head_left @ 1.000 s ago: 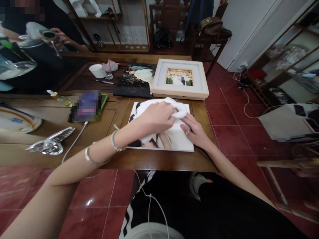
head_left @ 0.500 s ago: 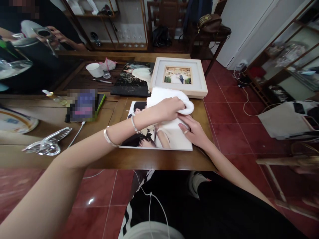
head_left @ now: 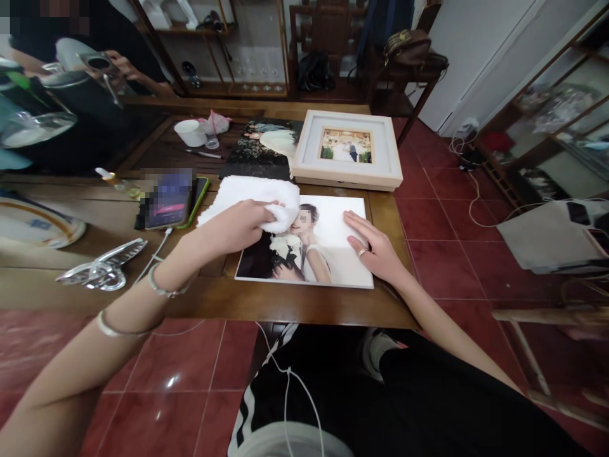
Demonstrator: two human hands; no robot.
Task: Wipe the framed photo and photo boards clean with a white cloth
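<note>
A large unframed photo print (head_left: 328, 254) lies flat near the front edge of the wooden table (head_left: 295, 304). My left hand (head_left: 238, 225) is closed on a white cloth (head_left: 252, 193), which lies over the print's upper left corner. My right hand (head_left: 373, 244) rests flat on the print's right side, fingers stretched out and holding nothing. A white framed picture (head_left: 347, 149) lies just behind the print, and a dark photo print (head_left: 261, 152) lies to the left of the frame.
A phone in a green case (head_left: 171, 200), a small bottle (head_left: 117, 183), a plate (head_left: 33, 225) and a silvery wrapper (head_left: 102, 270) lie to the left. A white cup (head_left: 189, 133) stands further back. Another person's hands (head_left: 124, 66) hold a camera at the far left. Cables cross the red floor tiles.
My left hand has dragged the white cloth from the print's upper right to its upper left corner, uncovering most of the picture. My right hand has stayed on the print's right side.
</note>
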